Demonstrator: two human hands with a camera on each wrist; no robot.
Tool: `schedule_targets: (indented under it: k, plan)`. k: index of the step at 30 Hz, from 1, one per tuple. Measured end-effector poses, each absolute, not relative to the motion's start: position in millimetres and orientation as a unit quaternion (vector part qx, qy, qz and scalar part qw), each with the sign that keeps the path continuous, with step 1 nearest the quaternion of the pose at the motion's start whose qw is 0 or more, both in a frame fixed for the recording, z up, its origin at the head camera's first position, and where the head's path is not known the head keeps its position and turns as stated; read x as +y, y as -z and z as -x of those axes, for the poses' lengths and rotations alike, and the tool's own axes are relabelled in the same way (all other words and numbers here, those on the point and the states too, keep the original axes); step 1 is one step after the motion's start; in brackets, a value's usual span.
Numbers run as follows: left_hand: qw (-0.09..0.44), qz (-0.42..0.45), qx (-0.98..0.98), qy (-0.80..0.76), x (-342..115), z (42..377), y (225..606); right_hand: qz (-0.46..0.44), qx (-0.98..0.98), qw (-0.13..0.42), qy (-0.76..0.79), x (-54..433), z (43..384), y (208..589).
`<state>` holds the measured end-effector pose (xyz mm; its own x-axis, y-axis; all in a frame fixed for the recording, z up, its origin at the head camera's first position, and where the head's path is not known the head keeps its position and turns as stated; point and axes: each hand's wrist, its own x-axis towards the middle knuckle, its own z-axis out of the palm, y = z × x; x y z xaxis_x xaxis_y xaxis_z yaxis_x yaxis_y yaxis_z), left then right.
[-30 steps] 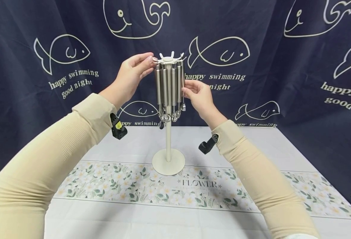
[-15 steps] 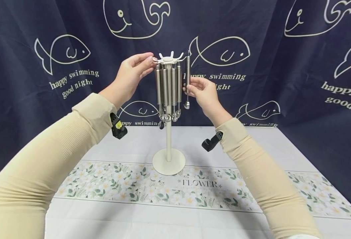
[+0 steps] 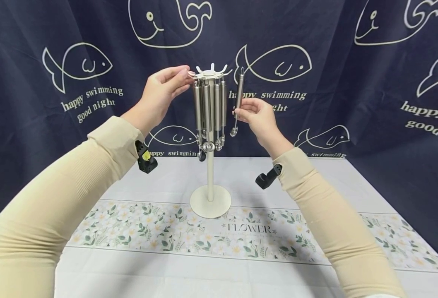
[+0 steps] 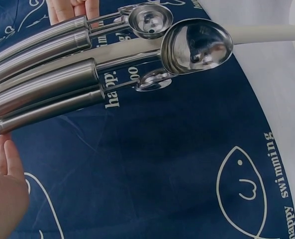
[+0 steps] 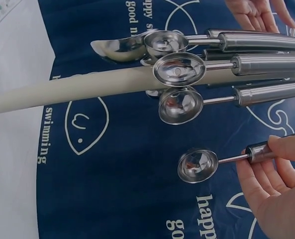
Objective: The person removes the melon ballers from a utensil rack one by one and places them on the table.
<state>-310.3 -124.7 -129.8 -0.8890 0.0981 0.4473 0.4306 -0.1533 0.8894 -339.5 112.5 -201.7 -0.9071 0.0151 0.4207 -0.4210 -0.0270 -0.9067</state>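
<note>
A white utensil rack (image 3: 210,176) stands upright, its pole on a round base and a ring of prongs on top. Several steel-handled scoops (image 3: 207,107) hang from the prongs, bowls downward. At the ring's left edge, the thumb and fingertips of my left hand (image 3: 163,93) pinch a prong. My right hand (image 3: 259,118) pinches a small melon baller (image 3: 239,93) by the lower handle, to the right of the rack. It tilts slightly, hanging loop up and apart from the prongs. In the right wrist view its round bowl (image 5: 198,166) has a small hole.
The rack's base (image 3: 210,209) rests on a white table (image 3: 159,269) with a floral printed strip (image 3: 137,225) across it. Behind hangs a dark blue curtain (image 3: 338,111) with fish drawings and lettering. The large oval scoop (image 4: 197,47) hangs among the smaller ones.
My right hand has lifted the melon baller away from the rack and moved right with it; its top now leans right. The prong ring has turned slightly, while my left hand stays at its edge.
</note>
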Motion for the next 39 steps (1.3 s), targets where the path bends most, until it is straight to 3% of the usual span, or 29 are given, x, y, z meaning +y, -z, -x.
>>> schedule_targets:
  k: [23,39]
  plan:
    - [0.108,0.193,-0.641,0.735,-126.9,311.5,127.7,-0.095,-0.71,0.139,-0.684,127.2,338.2,224.5]
    - [0.056,0.213,-0.644,0.733,-132.5,315.8,124.3,-0.068,-0.725,0.105,-0.677,136.6,339.4,244.4]
